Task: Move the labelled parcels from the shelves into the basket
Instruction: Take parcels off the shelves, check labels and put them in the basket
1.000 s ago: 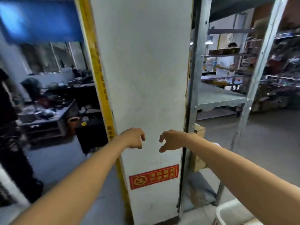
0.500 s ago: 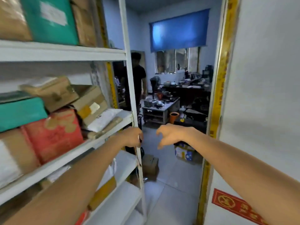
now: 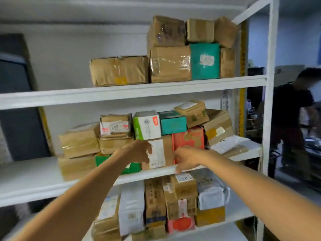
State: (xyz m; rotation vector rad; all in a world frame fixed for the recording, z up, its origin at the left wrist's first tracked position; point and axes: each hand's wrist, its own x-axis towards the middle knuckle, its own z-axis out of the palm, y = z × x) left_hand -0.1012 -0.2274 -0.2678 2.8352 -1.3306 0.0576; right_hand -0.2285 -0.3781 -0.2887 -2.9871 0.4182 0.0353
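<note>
On the middle shelf, a brown box with a white label sits at the front edge. The left hand and the right hand are one on each side of it, fingers loosely bent, holding nothing yet. This looks like the reach. Next, squeeze both sides and slide it out without tipping the white and green box on top. No basket shows. A person in a dark top stands at the right.

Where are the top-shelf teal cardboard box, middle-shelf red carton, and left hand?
Teal cardboard box (image 3: 204, 70): head view, lower front face.
Red carton (image 3: 189, 139): head view, front face.
Left hand (image 3: 138, 151): head view, back of hand.
</note>
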